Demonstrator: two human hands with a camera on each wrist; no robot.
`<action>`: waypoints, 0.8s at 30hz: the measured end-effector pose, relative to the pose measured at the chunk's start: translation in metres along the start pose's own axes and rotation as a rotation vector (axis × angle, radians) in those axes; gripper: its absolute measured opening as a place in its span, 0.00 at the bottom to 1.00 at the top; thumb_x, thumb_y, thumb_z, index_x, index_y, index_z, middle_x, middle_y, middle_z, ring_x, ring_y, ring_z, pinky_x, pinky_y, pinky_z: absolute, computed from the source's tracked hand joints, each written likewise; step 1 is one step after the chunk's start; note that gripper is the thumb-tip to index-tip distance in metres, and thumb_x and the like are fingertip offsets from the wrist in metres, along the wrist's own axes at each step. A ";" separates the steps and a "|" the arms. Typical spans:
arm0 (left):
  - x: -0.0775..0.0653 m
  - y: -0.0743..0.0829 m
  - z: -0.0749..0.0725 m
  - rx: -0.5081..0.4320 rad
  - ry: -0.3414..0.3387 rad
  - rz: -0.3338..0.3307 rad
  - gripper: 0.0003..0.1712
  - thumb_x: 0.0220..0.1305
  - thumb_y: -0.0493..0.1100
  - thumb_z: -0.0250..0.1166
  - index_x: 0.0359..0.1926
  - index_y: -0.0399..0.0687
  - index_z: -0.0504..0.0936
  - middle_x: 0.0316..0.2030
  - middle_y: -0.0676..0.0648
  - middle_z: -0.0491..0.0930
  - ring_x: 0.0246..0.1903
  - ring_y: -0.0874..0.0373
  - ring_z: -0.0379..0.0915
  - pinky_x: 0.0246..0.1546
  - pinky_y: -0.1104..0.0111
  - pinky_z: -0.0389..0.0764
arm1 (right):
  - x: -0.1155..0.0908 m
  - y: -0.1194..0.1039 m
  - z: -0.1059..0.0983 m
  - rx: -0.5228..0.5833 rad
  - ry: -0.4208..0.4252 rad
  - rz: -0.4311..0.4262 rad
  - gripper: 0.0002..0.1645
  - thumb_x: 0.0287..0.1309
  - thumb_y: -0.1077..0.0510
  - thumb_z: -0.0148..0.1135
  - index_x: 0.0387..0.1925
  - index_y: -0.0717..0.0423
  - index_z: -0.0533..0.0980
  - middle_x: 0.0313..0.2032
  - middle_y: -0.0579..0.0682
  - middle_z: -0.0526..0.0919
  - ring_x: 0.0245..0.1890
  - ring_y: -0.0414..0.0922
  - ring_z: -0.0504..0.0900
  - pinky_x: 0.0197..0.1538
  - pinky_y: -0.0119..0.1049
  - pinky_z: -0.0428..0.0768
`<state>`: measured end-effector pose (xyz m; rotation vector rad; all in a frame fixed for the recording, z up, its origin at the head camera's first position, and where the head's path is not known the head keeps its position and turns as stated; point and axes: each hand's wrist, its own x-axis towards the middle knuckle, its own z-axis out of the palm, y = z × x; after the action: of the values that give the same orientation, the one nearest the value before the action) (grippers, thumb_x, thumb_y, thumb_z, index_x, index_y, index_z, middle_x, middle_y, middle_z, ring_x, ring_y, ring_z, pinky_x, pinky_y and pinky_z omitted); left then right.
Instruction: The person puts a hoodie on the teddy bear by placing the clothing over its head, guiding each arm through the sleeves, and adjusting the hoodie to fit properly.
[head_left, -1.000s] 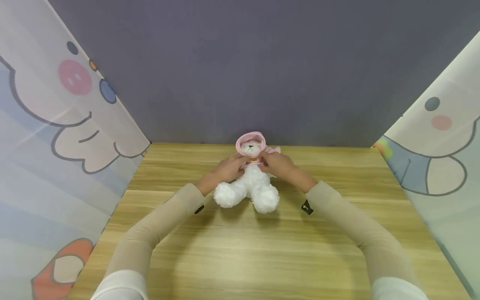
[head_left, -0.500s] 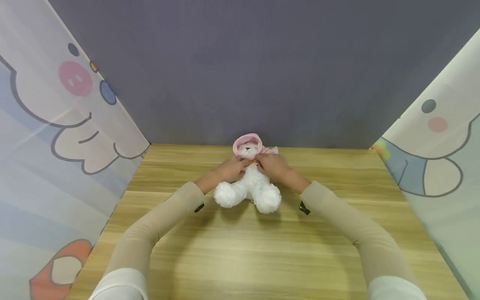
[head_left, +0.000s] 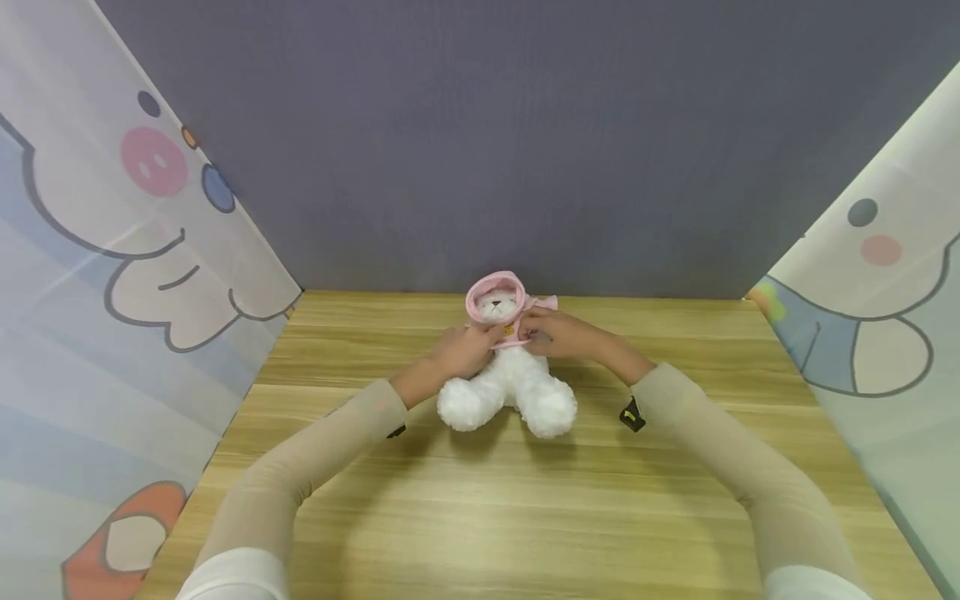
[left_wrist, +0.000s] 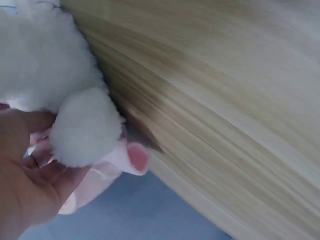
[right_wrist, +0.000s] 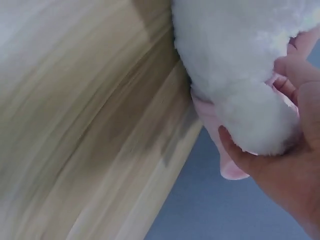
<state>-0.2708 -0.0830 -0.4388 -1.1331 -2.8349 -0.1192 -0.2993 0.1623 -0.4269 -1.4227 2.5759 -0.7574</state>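
White plush animal (head_left: 512, 375) sits near the table's (head_left: 480, 517) 12 o'clock edge; left hand (head_left: 467, 350), at 9, and right hand (head_left: 564, 335), at 3, curl fingers round its arms (left_wrist: 86, 127); uneven tugging might skew the pink hoodie (head_left: 513, 339).

There is room to pass over the yellowish wood-grain tabletop (head_left: 487, 517) between the beige sleeves (head_left: 322, 450), up to the legs of the pink-hooded, fluffy white plush toy (head_left: 512, 375). The left hand (head_left: 467, 351) and right hand (head_left: 566, 335) block its flanks; a grey wall (head_left: 480, 150) rises close behind, pale cartoon-printed panels (head_left: 885, 442) at either side.
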 end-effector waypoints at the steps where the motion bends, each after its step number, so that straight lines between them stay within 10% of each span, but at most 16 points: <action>1: -0.001 -0.001 0.001 -0.002 0.004 0.013 0.20 0.73 0.39 0.59 0.63 0.47 0.73 0.47 0.40 0.80 0.35 0.45 0.82 0.24 0.58 0.82 | -0.002 0.001 0.000 0.010 -0.017 0.015 0.07 0.63 0.62 0.67 0.41 0.57 0.77 0.45 0.51 0.76 0.46 0.48 0.76 0.54 0.47 0.76; 10: -0.010 -0.010 0.005 -0.173 0.102 -0.003 0.08 0.71 0.37 0.64 0.48 0.40 0.77 0.44 0.42 0.78 0.36 0.53 0.76 0.31 0.63 0.80 | -0.016 0.000 -0.002 0.007 -0.033 0.110 0.28 0.49 0.63 0.71 0.53 0.61 0.73 0.52 0.55 0.73 0.52 0.51 0.73 0.59 0.47 0.75; 20: -0.005 0.001 0.007 0.208 0.232 0.049 0.07 0.69 0.38 0.61 0.47 0.50 0.78 0.36 0.48 0.79 0.26 0.52 0.77 0.11 0.64 0.71 | -0.020 -0.010 0.018 -0.399 0.156 0.024 0.12 0.54 0.59 0.70 0.42 0.51 0.80 0.43 0.49 0.78 0.44 0.48 0.77 0.47 0.44 0.79; 24: -0.009 -0.006 0.006 0.086 0.164 0.046 0.09 0.69 0.38 0.62 0.49 0.50 0.77 0.44 0.47 0.79 0.36 0.50 0.80 0.20 0.62 0.78 | -0.024 -0.013 0.022 -0.322 0.153 0.062 0.18 0.56 0.61 0.69 0.49 0.55 0.79 0.50 0.53 0.78 0.51 0.51 0.77 0.55 0.46 0.78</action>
<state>-0.2686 -0.0925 -0.4464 -1.1151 -2.6427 -0.0827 -0.2689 0.1681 -0.4430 -1.4033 2.9535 -0.4752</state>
